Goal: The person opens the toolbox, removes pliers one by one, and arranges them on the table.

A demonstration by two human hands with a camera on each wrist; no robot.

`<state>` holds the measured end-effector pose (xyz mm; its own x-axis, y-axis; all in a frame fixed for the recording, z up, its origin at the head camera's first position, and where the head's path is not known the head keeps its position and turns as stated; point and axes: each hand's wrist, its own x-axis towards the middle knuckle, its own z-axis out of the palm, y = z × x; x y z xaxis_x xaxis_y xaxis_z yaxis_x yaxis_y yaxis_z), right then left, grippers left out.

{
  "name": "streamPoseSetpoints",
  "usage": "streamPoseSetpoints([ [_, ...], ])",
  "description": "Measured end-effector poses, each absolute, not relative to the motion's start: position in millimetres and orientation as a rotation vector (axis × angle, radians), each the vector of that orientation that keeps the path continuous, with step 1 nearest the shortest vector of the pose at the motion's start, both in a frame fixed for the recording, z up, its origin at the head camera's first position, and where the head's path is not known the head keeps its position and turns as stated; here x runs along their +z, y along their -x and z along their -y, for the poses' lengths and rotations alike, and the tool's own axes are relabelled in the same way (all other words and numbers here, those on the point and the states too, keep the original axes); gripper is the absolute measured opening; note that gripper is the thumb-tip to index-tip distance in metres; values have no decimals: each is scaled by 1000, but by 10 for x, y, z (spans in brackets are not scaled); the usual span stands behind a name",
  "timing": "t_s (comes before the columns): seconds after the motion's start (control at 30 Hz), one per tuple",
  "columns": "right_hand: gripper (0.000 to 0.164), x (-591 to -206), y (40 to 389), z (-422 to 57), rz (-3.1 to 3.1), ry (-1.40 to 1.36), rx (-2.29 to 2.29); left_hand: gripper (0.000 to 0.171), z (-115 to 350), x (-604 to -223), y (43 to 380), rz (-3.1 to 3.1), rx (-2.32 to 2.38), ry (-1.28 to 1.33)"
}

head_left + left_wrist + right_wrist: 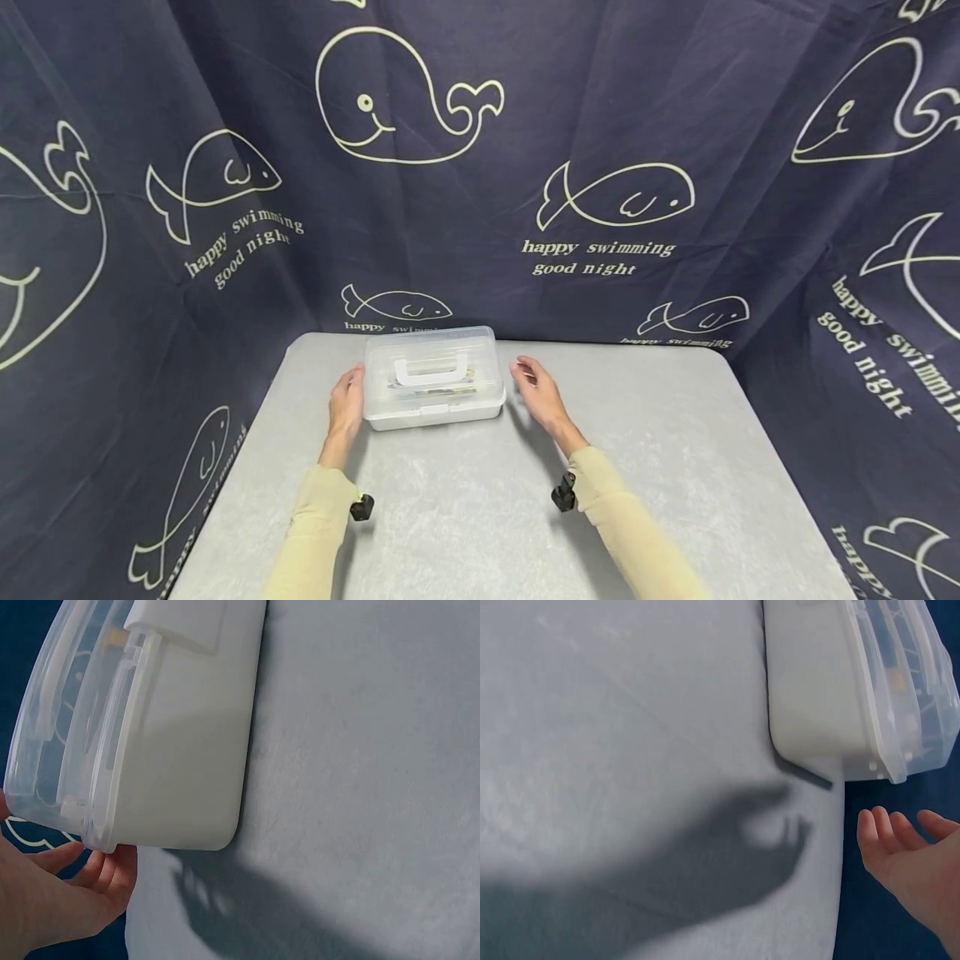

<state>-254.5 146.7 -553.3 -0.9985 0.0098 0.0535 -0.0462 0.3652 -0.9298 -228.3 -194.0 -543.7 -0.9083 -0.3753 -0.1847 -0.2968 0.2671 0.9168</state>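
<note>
A white storage box (435, 412) with a clear lid (480, 367) and a white carry handle (431, 377) sits at the back of the table. Through the lid, several small thin items show faintly inside. My left hand (347, 404) is at the box's left end; in the left wrist view its fingertips (124, 859) are right at the lid's rim, fingers relaxed. On the other side, my right hand (538, 392) is held a little apart from the right end. Its fingers (889, 829) are loosely bent with nothing between them. The front latch (433, 409) lies flat against the box.
The grey table (465, 517) extends around the box toward me. A dark blue curtain (495, 200) with whale and fish drawings hangs close behind the box and along both sides. Small black devices (563, 492) are worn on both wrists.
</note>
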Motion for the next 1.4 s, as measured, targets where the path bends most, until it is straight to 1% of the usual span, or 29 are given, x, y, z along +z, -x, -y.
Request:
streamPoseSetpoints([
  [0.27,59,-5499,2553,-1356,2652,-62,1827,71,1935,-5449,2302,2476,-1762,-639],
  [0.57,67,-5435,2597,-1298,2651,-35,1939,72,1966,-5427,2307,2483,-1800,-601],
  [0.93,65,-5402,2623,-1315,2528,185,2228,71,1950,-5422,2316,2439,-1902,-603],
  [1.17,66,-5369,2600,-1321,2533,186,2276,71,1960,-5413,2289,2425,-1935,-613],
  [1.4,71,-5377,2533,-1357,2532,217,2287,70,1916,-5400,2226,2434,-1944,-607],
])
